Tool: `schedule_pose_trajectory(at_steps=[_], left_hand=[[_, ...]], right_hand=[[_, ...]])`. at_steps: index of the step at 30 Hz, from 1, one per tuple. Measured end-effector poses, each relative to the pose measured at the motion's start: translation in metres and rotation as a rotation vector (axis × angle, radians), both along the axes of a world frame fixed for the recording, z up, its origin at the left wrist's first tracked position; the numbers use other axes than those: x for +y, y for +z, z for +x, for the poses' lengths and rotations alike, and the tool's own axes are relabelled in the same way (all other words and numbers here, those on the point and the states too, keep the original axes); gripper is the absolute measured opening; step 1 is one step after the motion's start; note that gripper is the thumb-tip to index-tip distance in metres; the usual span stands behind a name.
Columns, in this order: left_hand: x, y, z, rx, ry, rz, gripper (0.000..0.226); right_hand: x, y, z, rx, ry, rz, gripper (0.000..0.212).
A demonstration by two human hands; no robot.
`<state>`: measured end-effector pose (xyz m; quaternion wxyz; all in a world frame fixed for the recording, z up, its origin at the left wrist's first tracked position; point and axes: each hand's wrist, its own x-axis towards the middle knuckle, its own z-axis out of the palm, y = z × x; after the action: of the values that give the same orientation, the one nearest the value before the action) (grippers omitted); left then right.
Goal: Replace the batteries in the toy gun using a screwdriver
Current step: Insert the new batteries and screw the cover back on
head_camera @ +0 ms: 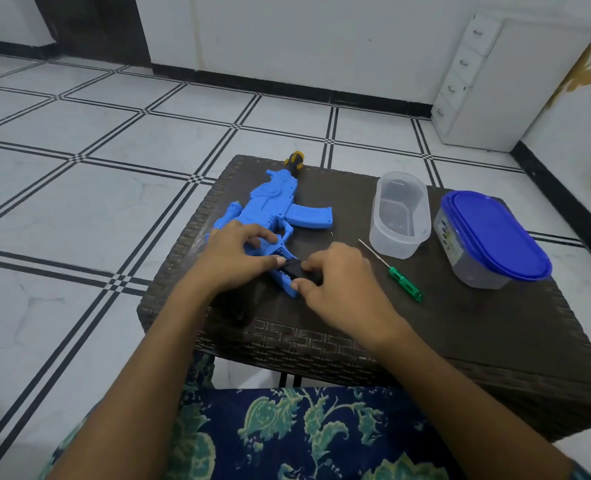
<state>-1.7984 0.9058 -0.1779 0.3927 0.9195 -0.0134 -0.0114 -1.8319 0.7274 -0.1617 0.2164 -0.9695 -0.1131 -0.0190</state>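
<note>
Toy gun (280,209) lies flat, grip apparently pinched between both hands (233,254) (339,285).

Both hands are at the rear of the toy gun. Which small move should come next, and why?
Probably work the dark piece free of the toy gun: the right hand pinches it, the left hand holds the gun, and the screwdriver lies aside.
</note>
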Motion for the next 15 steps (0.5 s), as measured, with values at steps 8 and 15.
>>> schedule_pose_trajectory(at_steps=[8,15], left_hand=[[-0.003,0.011,-0.008,0.026,-0.116,-0.2,0.014],[-0.016,0.009,-0.016,-0.005,-0.169,-0.332,0.006]], right_hand=[[-0.041,0.015,0.025,0.276,0.178,0.736,0.039],[-0.038,0.007,0.032,0.492,0.161,1.107,0.033]])
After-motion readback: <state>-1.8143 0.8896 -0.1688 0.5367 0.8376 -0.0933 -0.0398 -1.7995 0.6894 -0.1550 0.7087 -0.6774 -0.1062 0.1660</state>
